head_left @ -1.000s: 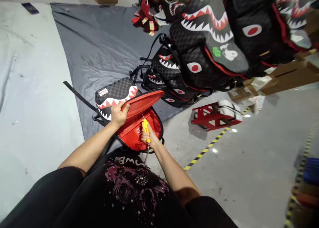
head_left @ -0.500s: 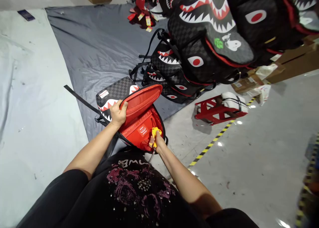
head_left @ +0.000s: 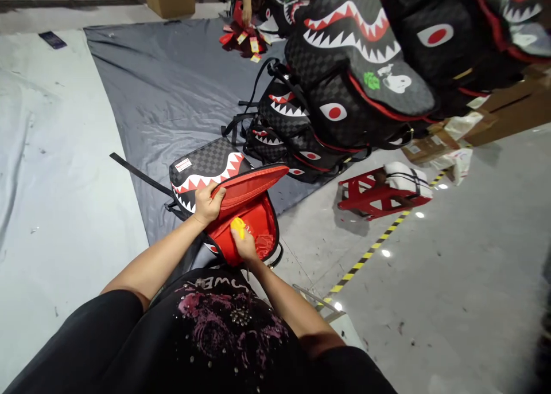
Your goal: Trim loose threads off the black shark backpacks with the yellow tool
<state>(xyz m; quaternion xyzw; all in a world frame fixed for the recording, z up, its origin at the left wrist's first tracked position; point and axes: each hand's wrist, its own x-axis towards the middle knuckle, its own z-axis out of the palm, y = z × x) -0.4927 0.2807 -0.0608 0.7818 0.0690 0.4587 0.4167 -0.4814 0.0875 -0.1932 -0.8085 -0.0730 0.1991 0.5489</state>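
Observation:
A black checkered backpack point(head_left: 206, 159) with a shark-mouth print lies in front of me, its red-lined front flap point(head_left: 253, 184) lifted. My left hand point(head_left: 208, 203) is closed on the near edge of that flap, thumb on the red side. Inside the opened compartment is my right hand point(head_left: 242, 240), closed round a yellow tool point(head_left: 238, 226), over the red lining point(head_left: 262, 222). The tool's lower part is hidden by the hand. A black strap point(head_left: 140, 173) sticks out to the left of the bag.
Several shark-print backpacks point(head_left: 357, 55) are piled at the upper right. A red stool point(head_left: 365, 196) with a white pad stands right of the bag. Red tagged pieces point(head_left: 245, 38) lie at the back, a person's hand point(head_left: 247, 14) above them. Boxes point(head_left: 508, 107) stand at right.
My right hand with the yellow tool has moved left, deeper under the flap. The flap has tipped lower, its far edge further right. Another person's hand has appeared over the red pieces.

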